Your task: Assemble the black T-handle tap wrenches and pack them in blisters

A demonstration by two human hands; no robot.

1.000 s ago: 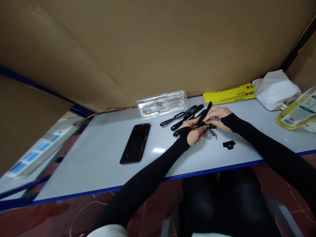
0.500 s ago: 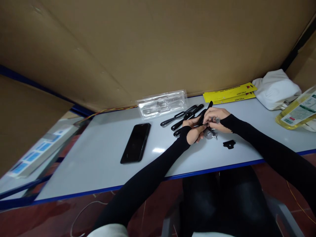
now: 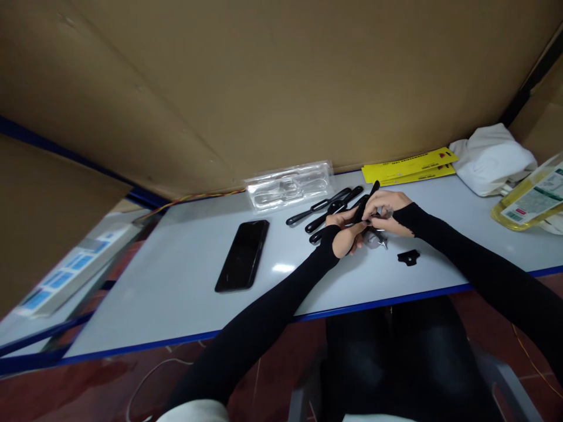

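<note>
My left hand [image 3: 347, 231] is closed round a long black handle-shaped piece [image 3: 369, 199] that points up and away from me. My right hand [image 3: 383, 208] pinches the same piece near its middle, fingers pressed together. Both hands hover just above the white table [image 3: 176, 258]. Under them lies a small silvery metal part [image 3: 377, 239]. Several more black handle pieces [image 3: 325, 212] lie side by side just left of my hands. A small flat black part [image 3: 408, 257] rests on the table to the right of my wrists.
A black phone [image 3: 243, 254] lies face up at the table's middle left. A clear plastic blister tray [image 3: 290, 184] sits against the cardboard wall. Yellow cards [image 3: 409, 166], a white cloth [image 3: 492, 157] and a bottle of yellow liquid [image 3: 528, 202] stand at the right.
My hands have stayed at the same spot. My right fingers have shifted slightly on the black piece; nothing else has moved.
</note>
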